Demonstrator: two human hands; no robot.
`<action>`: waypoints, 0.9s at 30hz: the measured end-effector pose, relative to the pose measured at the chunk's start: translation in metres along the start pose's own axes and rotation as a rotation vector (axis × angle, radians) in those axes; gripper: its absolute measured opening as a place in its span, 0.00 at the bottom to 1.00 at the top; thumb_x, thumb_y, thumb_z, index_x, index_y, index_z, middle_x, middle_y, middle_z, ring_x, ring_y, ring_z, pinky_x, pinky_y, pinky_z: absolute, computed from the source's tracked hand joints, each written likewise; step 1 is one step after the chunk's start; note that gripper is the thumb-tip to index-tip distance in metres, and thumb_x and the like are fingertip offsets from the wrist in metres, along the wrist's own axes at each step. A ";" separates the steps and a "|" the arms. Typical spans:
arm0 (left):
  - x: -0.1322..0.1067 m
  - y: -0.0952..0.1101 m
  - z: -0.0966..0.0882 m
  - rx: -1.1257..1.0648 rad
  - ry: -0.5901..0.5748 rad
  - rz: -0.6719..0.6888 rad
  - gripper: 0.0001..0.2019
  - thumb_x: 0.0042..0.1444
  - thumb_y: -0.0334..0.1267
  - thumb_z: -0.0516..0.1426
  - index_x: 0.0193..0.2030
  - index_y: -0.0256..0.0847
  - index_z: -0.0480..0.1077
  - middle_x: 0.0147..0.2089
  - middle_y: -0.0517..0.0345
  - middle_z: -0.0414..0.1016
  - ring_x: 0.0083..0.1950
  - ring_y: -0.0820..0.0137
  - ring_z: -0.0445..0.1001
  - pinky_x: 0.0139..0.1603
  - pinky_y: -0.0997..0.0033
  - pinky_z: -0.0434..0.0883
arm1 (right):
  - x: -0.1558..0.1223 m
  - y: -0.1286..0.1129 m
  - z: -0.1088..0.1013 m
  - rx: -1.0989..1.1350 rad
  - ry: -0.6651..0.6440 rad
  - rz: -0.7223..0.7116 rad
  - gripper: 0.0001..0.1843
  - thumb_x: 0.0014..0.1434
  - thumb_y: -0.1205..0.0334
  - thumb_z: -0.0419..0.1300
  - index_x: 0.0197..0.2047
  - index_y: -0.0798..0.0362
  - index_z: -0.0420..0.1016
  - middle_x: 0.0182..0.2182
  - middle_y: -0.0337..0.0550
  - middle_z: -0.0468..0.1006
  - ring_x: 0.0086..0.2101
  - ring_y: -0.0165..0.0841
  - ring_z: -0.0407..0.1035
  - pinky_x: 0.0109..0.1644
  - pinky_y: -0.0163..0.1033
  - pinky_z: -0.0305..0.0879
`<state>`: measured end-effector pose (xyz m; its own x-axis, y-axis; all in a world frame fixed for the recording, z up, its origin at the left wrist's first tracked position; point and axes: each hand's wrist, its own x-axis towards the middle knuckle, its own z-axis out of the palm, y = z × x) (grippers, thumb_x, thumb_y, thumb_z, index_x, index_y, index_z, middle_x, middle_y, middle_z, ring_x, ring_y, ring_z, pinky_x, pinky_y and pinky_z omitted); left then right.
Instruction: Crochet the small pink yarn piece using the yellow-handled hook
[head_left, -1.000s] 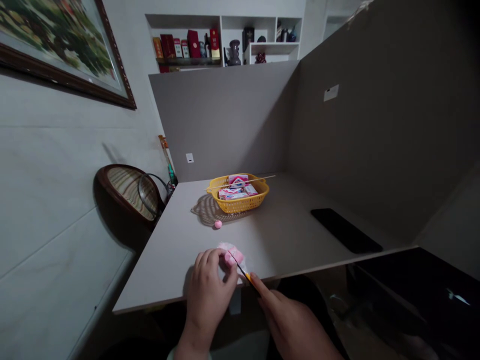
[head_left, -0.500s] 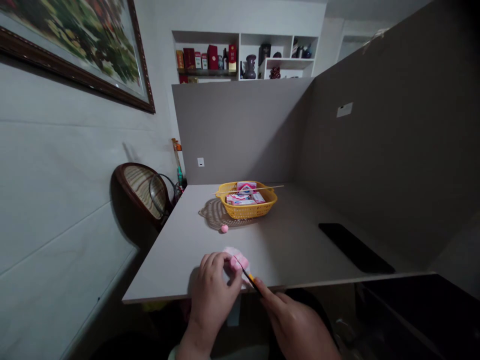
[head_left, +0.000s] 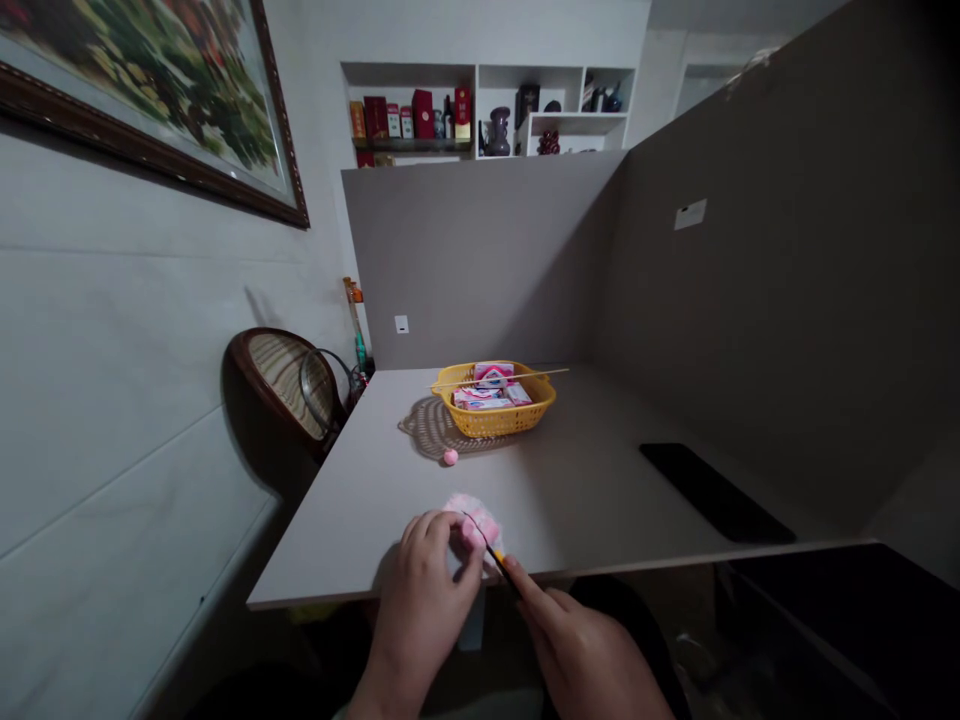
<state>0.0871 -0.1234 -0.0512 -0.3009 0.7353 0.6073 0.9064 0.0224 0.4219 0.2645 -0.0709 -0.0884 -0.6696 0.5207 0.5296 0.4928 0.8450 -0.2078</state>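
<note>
Close to the table's front edge, my left hand (head_left: 426,575) pinches a small pink piece of soap (head_left: 472,534) between thumb and fingers. My right hand (head_left: 585,630) is closed round the dark handle of a thin knife (head_left: 504,570) with a yellow part near the blade. Its blade lies against the right side of the soap. Pale pink shavings (head_left: 466,503) are heaped under and behind the piece. Farther back on the table rests a small round pink ball (head_left: 450,457), which neither hand touches.
A yellow plastic basket (head_left: 499,424) holding several pink-and-white boxes (head_left: 487,404) stands at the back, with a thin stick (head_left: 551,373) across its rim. A flat black object (head_left: 712,490) lies on the right. Grey panels (head_left: 480,260) border the table (head_left: 337,520).
The knife and both hands have shifted very slightly against the soap; both grips are the same. The whole view has moved a little. Basket and ball stay in place.
</note>
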 end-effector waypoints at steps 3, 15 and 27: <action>0.000 -0.001 -0.001 0.001 -0.001 -0.002 0.03 0.60 0.36 0.56 0.40 0.43 0.69 0.40 0.54 0.75 0.44 0.62 0.74 0.44 0.60 0.72 | -0.004 -0.002 0.003 0.007 0.001 -0.008 0.29 0.62 0.72 0.44 0.64 0.56 0.68 0.26 0.44 0.79 0.23 0.32 0.75 0.26 0.31 0.68; -0.001 -0.002 0.001 0.000 0.038 -0.011 0.03 0.57 0.37 0.59 0.38 0.43 0.69 0.39 0.55 0.75 0.43 0.61 0.74 0.44 0.60 0.72 | -0.015 -0.002 -0.015 -0.026 -0.057 0.007 0.28 0.63 0.71 0.45 0.64 0.55 0.69 0.25 0.42 0.78 0.22 0.33 0.73 0.24 0.31 0.66; -0.001 -0.004 0.003 0.022 0.038 -0.005 0.04 0.58 0.37 0.58 0.40 0.43 0.69 0.40 0.55 0.75 0.44 0.61 0.74 0.44 0.60 0.72 | -0.026 0.011 0.001 0.057 -0.030 -0.011 0.33 0.63 0.71 0.47 0.69 0.43 0.61 0.29 0.40 0.81 0.24 0.31 0.75 0.28 0.29 0.69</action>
<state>0.0844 -0.1220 -0.0552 -0.3159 0.7089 0.6306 0.9111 0.0413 0.4101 0.2867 -0.0753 -0.1056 -0.6914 0.5142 0.5076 0.4538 0.8557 -0.2488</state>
